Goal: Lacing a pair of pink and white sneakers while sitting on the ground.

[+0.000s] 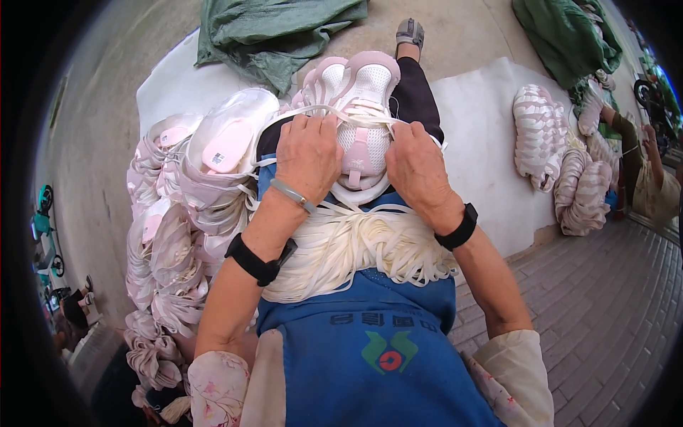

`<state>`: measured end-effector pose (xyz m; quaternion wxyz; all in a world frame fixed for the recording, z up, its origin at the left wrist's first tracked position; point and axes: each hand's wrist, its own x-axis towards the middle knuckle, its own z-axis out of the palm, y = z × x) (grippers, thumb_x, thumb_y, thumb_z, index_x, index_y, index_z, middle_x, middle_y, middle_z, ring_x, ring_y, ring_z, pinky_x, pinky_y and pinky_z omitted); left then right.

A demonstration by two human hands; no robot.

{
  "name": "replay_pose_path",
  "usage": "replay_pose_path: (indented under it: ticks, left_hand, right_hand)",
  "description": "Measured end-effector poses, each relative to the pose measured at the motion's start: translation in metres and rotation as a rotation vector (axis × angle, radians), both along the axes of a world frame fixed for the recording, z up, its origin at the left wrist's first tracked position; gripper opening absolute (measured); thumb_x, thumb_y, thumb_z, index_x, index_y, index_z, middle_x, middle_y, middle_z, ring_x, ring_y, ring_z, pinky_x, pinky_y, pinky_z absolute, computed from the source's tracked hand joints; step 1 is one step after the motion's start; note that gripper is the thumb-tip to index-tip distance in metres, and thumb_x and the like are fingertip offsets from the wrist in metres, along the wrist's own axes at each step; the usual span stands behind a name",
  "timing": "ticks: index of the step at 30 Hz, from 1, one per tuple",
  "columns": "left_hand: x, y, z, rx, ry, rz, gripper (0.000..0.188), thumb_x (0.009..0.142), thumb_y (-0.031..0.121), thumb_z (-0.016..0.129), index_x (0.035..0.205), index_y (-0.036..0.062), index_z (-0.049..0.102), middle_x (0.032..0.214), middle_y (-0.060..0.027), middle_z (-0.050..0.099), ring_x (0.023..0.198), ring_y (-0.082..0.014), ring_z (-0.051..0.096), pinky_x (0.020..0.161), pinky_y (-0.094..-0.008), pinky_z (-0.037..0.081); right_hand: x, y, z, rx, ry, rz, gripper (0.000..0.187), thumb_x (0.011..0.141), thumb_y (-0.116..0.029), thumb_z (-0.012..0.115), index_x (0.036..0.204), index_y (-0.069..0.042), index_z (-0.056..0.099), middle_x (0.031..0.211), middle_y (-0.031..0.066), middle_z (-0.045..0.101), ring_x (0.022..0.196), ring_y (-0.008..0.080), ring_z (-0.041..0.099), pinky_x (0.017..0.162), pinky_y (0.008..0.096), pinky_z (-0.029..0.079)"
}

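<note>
Your left hand (pixel 309 151) and right hand (pixel 420 167), fingers curled closed, pinch the lace (pixel 330 109); the shoe (pixel 362 135) lies between them, long axis pointing away from you, neither hand clearly nearer.

Mesh-topped shoe (pixel 361 142), matt cloth apron (pixel 320 366), fabric laces (pixel 363 245), crinkly plas.-look tarp (pixel 281 35), rough conc. ground (pixel 462 32)

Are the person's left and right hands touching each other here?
Apart: the head view shows the pink-and-white shoe upper plainly visible in the gap between the left hand and the right hand.
</note>
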<state>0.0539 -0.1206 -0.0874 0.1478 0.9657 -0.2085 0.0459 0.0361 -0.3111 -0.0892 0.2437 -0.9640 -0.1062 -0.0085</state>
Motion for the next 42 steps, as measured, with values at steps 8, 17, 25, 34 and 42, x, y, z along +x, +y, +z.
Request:
replay_pose_path:
  ticks: [8, 17, 25, 34, 42]
  left_hand:
    - [0.004, 0.001, -0.009, -0.166, -0.031, -0.038, 0.030, 0.080, 0.006, 0.056, 0.110, 0.0017, 0.056, 0.091, -0.0151, 0.062, 0.086, -0.0310, 0.058, 0.078, -0.0403, 0.046]
    - [0.009, -0.008, -0.002, 0.032, -0.059, -0.113, 0.017, 0.081, 0.007, 0.055, 0.098, 0.0099, 0.055, 0.080, -0.0102, 0.059, 0.076, -0.0281, 0.060, 0.068, -0.0397, 0.048]
    - [0.027, -0.007, -0.001, 0.002, -0.292, -0.241, 0.011, 0.076, 0.010, 0.058, 0.087, 0.0081, 0.061, 0.103, -0.0140, 0.057, 0.093, -0.0289, 0.057, 0.085, -0.0403, 0.045]
    - [0.032, 0.005, 0.010, -0.434, -0.134, -0.302, 0.014, 0.072, -0.004, 0.069, 0.081, 0.0014, 0.059, 0.081, -0.0109, 0.058, 0.075, -0.0282, 0.058, 0.065, -0.0356, 0.048]
    - [-0.039, 0.013, 0.075, -0.421, 0.022, -0.452, 0.017, 0.075, 0.000, 0.071, 0.084, 0.0029, 0.057, 0.083, -0.0110, 0.061, 0.077, -0.0272, 0.062, 0.070, -0.0361, 0.049]
  right_hand:
    - [-0.001, -0.007, -0.009, 0.139, -0.162, 0.161, 0.029, 0.078, 0.002, 0.055, 0.106, -0.002, 0.052, 0.082, 0.0159, 0.055, 0.076, 0.0330, 0.060, 0.064, 0.0389, 0.051]
    - [0.014, 0.016, 0.018, -0.456, -0.334, 0.203, 0.009, 0.066, -0.013, 0.064, 0.071, -0.005, 0.064, 0.078, 0.0067, 0.054, 0.075, 0.0210, 0.055, 0.059, 0.0319, 0.042]
    - [0.022, 0.008, 0.017, -0.319, -0.301, 0.413, 0.011, 0.069, -0.012, 0.061, 0.075, -0.003, 0.062, 0.080, 0.0086, 0.052, 0.075, 0.0221, 0.053, 0.064, 0.0341, 0.043]
    - [-0.035, 0.006, 0.058, 0.448, 0.332, 0.674, 0.014, 0.085, -0.010, 0.058, 0.078, 0.001, 0.053, 0.085, 0.0182, 0.052, 0.077, 0.0332, 0.058, 0.066, 0.0409, 0.047]
    - [-0.015, -0.023, 0.060, 0.675, 0.157, 0.307, 0.010, 0.087, -0.008, 0.058, 0.095, -0.002, 0.062, 0.087, 0.0121, 0.060, 0.069, 0.0214, 0.059, 0.062, 0.0309, 0.048]
